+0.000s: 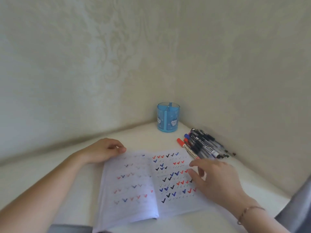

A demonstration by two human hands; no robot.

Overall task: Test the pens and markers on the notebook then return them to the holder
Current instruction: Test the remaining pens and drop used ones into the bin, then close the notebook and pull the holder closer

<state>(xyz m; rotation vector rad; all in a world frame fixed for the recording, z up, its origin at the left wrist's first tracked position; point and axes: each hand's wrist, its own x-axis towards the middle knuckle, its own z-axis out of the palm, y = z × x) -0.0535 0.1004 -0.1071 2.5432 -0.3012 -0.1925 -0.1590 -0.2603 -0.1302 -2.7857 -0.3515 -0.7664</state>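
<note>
**Both hands on the open notebook, pens lying beside it**

Your left hand (105, 151) rests on the far left corner of the notebook (134, 190). Its fingers are curled loosely and it holds nothing; the fingertips touch the edge of the page. To the right of this hand the notebook lies open on the white table (50, 182), and both pages are covered with red, blue and black check marks. Your right hand (217, 180) hovers over the right page with the fingers spread open, and it is empty. Whether it touches the paper I cannot tell. A thin bracelet (247, 212) is on this wrist. Just beyond the fingertips of your right hand lies the pile of pens and markers (203, 145), near the wall. Further away, in the corner, stands the blue holder (168, 117), upright and with no pens inside
</note>
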